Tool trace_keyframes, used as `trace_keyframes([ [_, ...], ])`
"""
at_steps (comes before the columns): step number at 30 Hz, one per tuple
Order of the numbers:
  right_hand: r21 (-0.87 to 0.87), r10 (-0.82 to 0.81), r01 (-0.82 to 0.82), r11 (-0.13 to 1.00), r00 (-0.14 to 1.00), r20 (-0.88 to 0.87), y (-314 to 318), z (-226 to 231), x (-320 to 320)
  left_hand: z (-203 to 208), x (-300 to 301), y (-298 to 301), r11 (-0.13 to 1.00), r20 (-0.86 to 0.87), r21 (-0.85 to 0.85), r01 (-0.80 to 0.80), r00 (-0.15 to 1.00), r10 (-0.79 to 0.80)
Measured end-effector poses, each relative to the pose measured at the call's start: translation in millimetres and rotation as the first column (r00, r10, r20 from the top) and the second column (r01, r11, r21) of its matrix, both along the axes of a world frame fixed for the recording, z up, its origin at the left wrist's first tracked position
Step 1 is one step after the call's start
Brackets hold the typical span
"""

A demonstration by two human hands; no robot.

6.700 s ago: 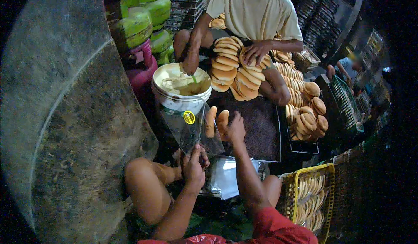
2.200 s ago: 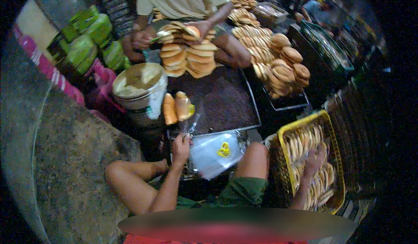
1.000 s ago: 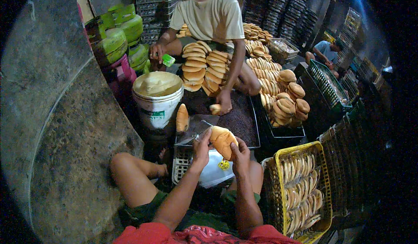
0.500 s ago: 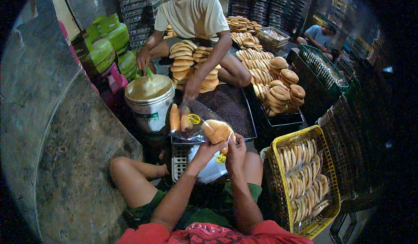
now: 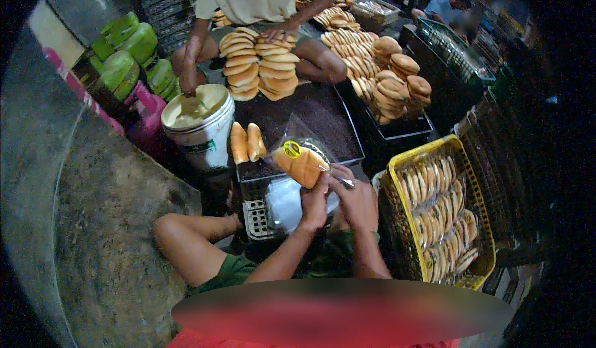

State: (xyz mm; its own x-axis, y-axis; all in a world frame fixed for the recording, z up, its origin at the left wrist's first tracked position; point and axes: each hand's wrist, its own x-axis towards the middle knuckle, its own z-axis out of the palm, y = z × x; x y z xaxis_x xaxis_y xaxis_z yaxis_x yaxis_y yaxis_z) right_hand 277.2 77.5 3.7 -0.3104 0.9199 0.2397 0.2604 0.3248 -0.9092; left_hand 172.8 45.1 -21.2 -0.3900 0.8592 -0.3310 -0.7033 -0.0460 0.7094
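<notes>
A golden bread bun (image 5: 304,169) sits inside a clear plastic bag (image 5: 297,127) with a round yellow label. My left hand (image 5: 315,204) grips the bagged bun from below, its fingers closed. At the bag's near right end, my right hand (image 5: 359,202) is closed on the gathered plastic; a small shiny bit by its fingers is too unclear to name. Below my hands, a stack of clear bags (image 5: 284,200) lies on a white crate (image 5: 256,219). Two bread rolls (image 5: 247,142) rest on the left of a tray of dark sprinkles (image 5: 313,115).
A co-worker (image 5: 257,0) has one hand at a white bucket (image 5: 202,138) of cream, the other on stacked buns (image 5: 276,68). More buns (image 5: 392,87) fill the back right. A yellow crate (image 5: 487,242) of bagged buns stands right, green gas cylinders (image 5: 124,62) left.
The bag no longer trails left over the rolls; its label now lies against the bun. My right hand has shifted right. The co-worker's hand has gone from the rolls to the stacked buns.
</notes>
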Motion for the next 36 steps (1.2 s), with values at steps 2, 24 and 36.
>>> trace_keyframes([
  [2,-0.162,-0.083,0.072,0.984,0.995,-0.062,7,16,36,-15,-3,3,0.990,-0.041,0.144,-0.007,0.999,0.013],
  [24,0.632,-0.868,0.600,0.490,0.272,0.415,50,3,254,-123,-142,-13,0.985,-0.850,0.102,-0.137,-0.526,0.015],
  [36,-0.271,0.233,-0.061,0.961,0.709,0.666,212,-114,-316,-79,-195,-38,0.964,-0.582,-0.262,-0.043,0.804,-0.123],
])
